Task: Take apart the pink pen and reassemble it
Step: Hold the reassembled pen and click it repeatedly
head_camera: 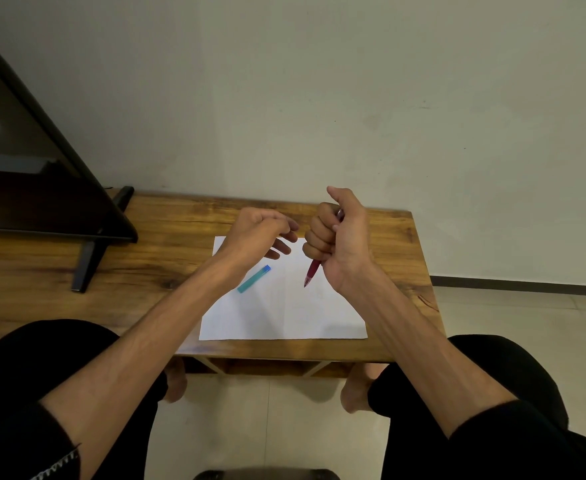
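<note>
My right hand is curled in a fist around the pink pen, held upright above the white paper. The pen's tip end sticks out below the fist and points down at the sheet; its top end peeks out between thumb and fingers. My left hand hovers just left of the fist, fingers loosely bent and holding nothing that I can see. A teal pen part with a blue end lies on the paper under my left wrist.
The paper lies on a low wooden table against a pale wall. A black TV on a stand fills the table's left side. My knees and bare feet are at the table's near edge, over a tiled floor.
</note>
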